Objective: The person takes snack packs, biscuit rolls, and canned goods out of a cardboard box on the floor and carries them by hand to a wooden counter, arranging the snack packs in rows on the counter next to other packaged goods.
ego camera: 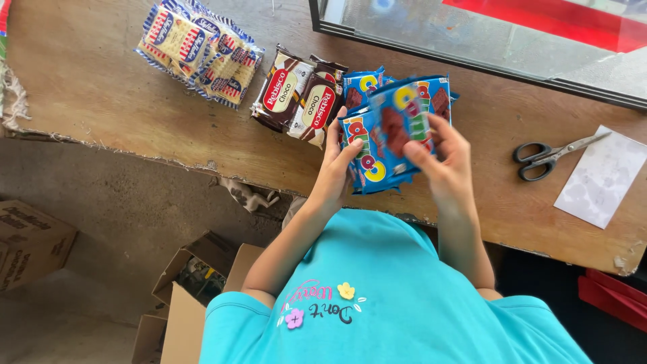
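At the lower left of the frame a closed cardboard box [30, 244] sits on the floor, and nearer the middle bottom an open cardboard carton [192, 269] stands below the table edge. On the wooden table [101, 87], at the upper left, lies a bundle of cracker packs [199, 50] in blue, white and red wrap. Just right of it lie two brown snack packs [300, 98], side by side. In the middle, the left hand [335, 168] grips the left edge of a stack of blue snack packs [384, 131], held just above the table's near edge. The right hand [441, 158] pinches the front pack of that stack, thumb on its face. Farther right, scissors [549, 155] lie beside a white sheet of paper [600, 178].
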